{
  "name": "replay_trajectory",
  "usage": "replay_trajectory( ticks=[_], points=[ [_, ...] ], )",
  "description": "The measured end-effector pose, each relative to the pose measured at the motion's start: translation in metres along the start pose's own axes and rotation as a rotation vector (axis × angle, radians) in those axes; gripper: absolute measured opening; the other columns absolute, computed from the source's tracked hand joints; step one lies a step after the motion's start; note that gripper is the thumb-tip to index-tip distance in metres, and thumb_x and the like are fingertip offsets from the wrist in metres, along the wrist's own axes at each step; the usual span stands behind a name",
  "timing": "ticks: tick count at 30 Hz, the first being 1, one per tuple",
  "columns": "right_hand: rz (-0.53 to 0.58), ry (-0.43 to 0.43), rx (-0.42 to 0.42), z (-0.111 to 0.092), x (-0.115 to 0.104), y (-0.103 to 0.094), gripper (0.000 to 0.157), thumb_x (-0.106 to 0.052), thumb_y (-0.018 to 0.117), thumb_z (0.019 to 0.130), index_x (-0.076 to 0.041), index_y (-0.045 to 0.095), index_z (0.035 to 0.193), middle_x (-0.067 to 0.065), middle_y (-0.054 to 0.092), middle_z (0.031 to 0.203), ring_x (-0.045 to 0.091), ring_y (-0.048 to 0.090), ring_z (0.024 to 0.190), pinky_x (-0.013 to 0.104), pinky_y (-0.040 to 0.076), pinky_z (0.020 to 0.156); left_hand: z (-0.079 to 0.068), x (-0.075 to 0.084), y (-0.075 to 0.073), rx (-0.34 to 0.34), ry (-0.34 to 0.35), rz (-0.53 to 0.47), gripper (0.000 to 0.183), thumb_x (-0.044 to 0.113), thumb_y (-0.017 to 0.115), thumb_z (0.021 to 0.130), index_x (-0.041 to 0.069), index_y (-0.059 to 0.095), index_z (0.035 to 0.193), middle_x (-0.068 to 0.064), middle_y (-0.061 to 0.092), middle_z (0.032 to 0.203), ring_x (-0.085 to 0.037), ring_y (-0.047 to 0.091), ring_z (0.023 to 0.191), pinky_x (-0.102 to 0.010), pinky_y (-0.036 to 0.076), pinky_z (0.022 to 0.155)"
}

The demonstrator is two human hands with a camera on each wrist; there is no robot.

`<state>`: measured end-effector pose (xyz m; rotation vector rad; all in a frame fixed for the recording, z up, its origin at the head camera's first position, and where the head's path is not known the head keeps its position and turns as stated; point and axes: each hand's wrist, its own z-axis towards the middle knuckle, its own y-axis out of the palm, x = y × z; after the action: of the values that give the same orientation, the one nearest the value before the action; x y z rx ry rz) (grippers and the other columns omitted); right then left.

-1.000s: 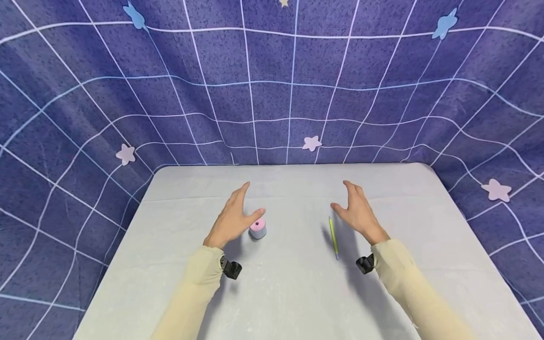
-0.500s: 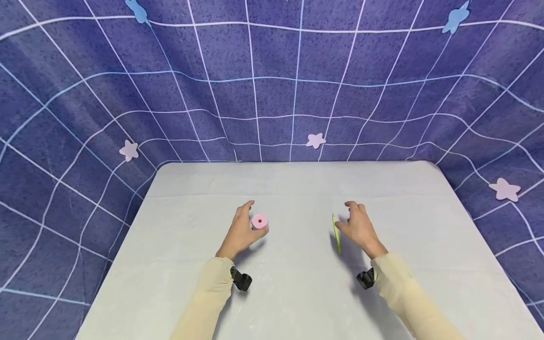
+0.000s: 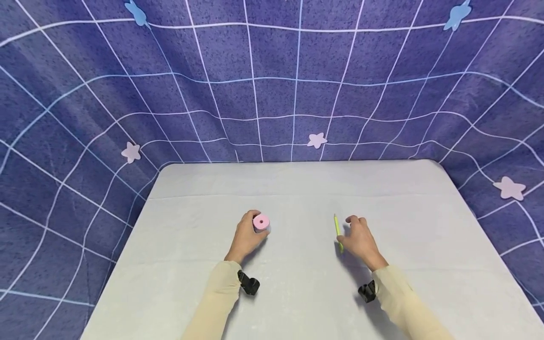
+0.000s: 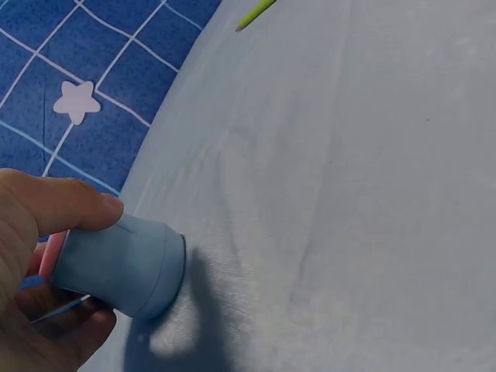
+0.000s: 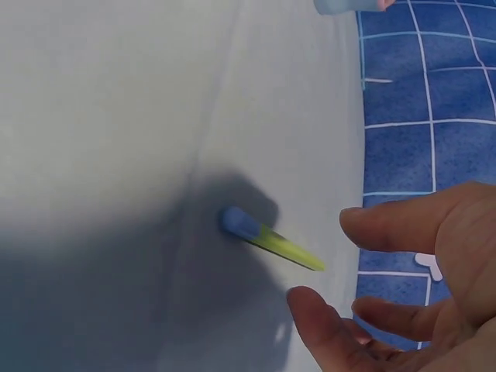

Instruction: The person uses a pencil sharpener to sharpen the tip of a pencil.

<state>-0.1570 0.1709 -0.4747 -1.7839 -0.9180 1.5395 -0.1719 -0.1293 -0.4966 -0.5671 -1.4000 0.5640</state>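
My left hand (image 3: 244, 240) grips a small pencil sharpener (image 3: 261, 222) with a round pink top, a dark hole in its middle and a light blue cup-shaped body. In the left wrist view the thumb lies along one side of the sharpener (image 4: 120, 267), with fingers curled behind the other. A lime-green pencil (image 3: 337, 224) lies on the white table, its point toward the far edge. Over it hovers my right hand (image 3: 359, 240), thumb and fingers bent and spread apart. The right wrist view shows the pencil's (image 5: 287, 249) blue end and a gap between the fingertips.
The white cloth-covered table (image 3: 297, 293) has rounded far corners. A blue curtain (image 3: 272, 99) with white grid lines and stars stands behind it and along both sides. A black wrist camera (image 3: 249, 284) sits on the left wrist, another camera (image 3: 367, 291) on the right.
My left hand has moved right and closed around the sharpener. The right hand has come lower over the pencil, its thumb and fingers drawing closer together. The head view has shifted slightly.
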Motion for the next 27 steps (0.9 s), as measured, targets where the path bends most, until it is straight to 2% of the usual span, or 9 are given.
replay_trajectory(
  ticks=[8, 15, 21, 27],
  points=[
    [0.007, 0.019, -0.006, -0.003, 0.006, 0.01, 0.055, -0.015, 0.07, 0.072, 0.008, 0.045, 0.115, 0.026, 0.046, 0.108, 0.032, 0.051, 0.089, 0.045, 0.044, 0.077, -0.001, -0.006, 0.008, 0.043, 0.017, 0.005, 0.053, 0.008, 0.074, 0.068, -0.001, 0.051, 0.115, -0.017, 0.057, 0.11, -0.03, 0.055, 0.103, -0.042, 0.042, 0.089],
    [-0.01, 0.026, 0.005, -0.004, 0.01, 0.019, 0.048, -0.014, 0.07, 0.07, 0.008, 0.049, 0.107, 0.021, 0.05, 0.095, 0.026, 0.05, 0.079, 0.041, 0.044, 0.069, -0.003, -0.009, 0.008, 0.098, 0.017, 0.014, 0.05, 0.009, 0.075, 0.067, 0.001, 0.054, 0.111, -0.015, 0.059, 0.107, -0.029, 0.056, 0.101, -0.041, 0.043, 0.088],
    [-0.023, 0.02, 0.033, -0.004, 0.008, 0.025, 0.041, -0.015, 0.07, 0.069, 0.006, 0.052, 0.099, 0.016, 0.051, 0.087, 0.023, 0.049, 0.072, 0.037, 0.044, 0.063, -0.006, -0.004, 0.005, 0.157, 0.025, 0.028, 0.048, 0.011, 0.076, 0.066, 0.005, 0.054, 0.109, -0.011, 0.057, 0.104, -0.027, 0.056, 0.099, -0.041, 0.044, 0.086],
    [-0.015, 0.008, 0.086, -0.003, 0.007, 0.027, 0.03, -0.007, 0.063, 0.067, 0.007, 0.055, 0.093, 0.014, 0.055, 0.077, 0.024, 0.052, 0.067, 0.037, 0.045, 0.06, -0.01, 0.001, 0.006, 0.19, 0.036, 0.027, 0.045, 0.011, 0.073, 0.066, 0.007, 0.054, 0.107, -0.01, 0.055, 0.101, -0.027, 0.056, 0.094, -0.04, 0.045, 0.083]
  ],
)
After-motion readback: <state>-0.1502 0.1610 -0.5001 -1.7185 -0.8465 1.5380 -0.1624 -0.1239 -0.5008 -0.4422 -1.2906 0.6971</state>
